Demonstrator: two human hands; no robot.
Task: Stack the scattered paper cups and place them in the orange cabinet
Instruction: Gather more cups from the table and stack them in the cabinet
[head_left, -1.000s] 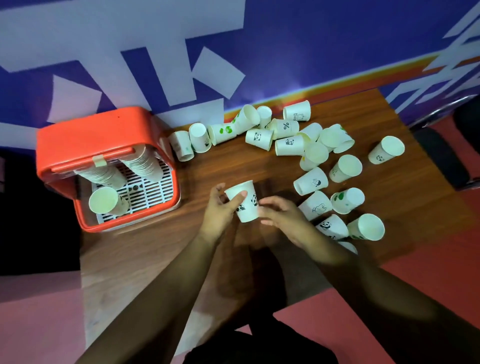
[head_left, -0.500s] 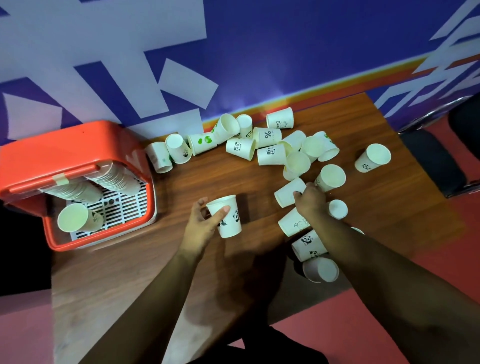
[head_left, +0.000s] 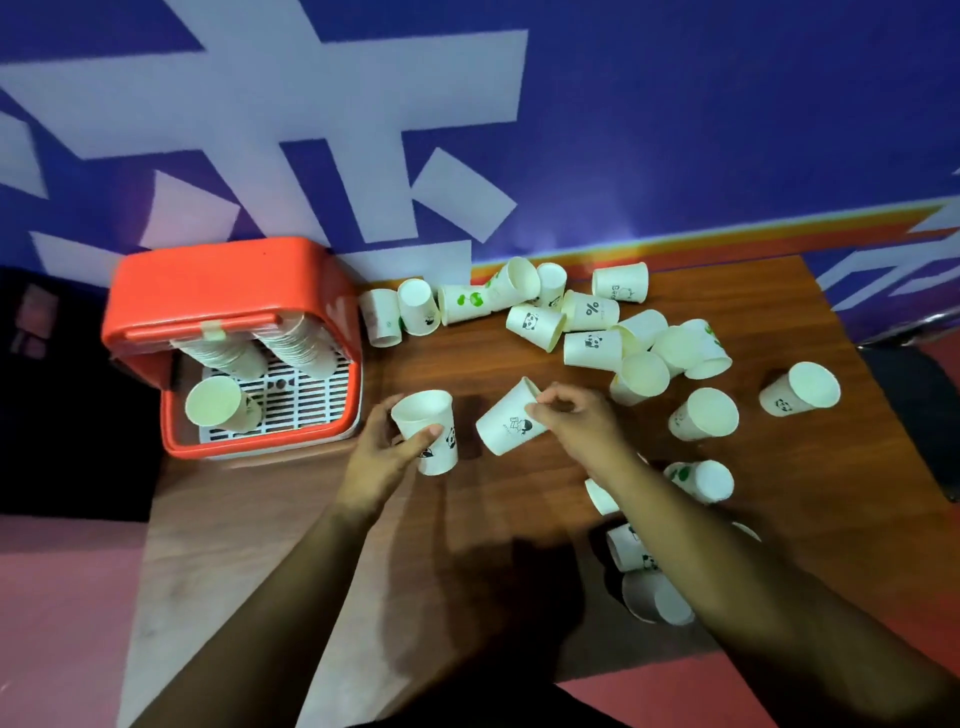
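My left hand (head_left: 387, 452) holds an upright white panda cup (head_left: 428, 431) above the table, mouth up. My right hand (head_left: 576, 423) grips a second white cup (head_left: 506, 423) by its rim, tilted, just right of the first; the two cups are apart. The orange cabinet (head_left: 218, 283) stands open at the table's far left, with two leaning cup stacks (head_left: 270, 351) and one single cup (head_left: 218, 402) on its white grid floor. Several loose cups (head_left: 592, 322) lie scattered along the wall and to the right.
The brown wooden table (head_left: 519, 519) runs along a blue and white wall. More cups (head_left: 704, 415) lie right of my right hand, and some (head_left: 654, 597) sit near the front edge under my right forearm. A dark chair (head_left: 919, 395) stands at the right.
My right hand reached out to the scattered cups, picked one up and brought it back left beside the cup in my left hand. My left hand stayed put.
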